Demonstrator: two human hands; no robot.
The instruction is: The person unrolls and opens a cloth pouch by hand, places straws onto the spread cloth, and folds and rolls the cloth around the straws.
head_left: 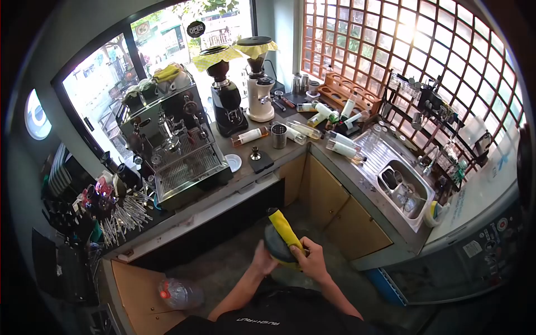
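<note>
A yellow cloth [285,228] with a dark end lies folded along a dark round object [274,243], both held up in front of my body above the floor. My right hand [310,259] grips the cloth, its thumb pressed on the yellow side. Around the lower left edge of the round object is my left hand [263,260], blurred, with its fingers partly hidden behind that object. What the round object is, I cannot make out.
An espresso machine [184,142] stands on the left counter, beside two grinders [226,103]. Several bottles [251,135] lie near the corner. A sink [410,192] holding dishes is at the right. On the floor are a large plastic bottle [181,294] and a blue object [385,286].
</note>
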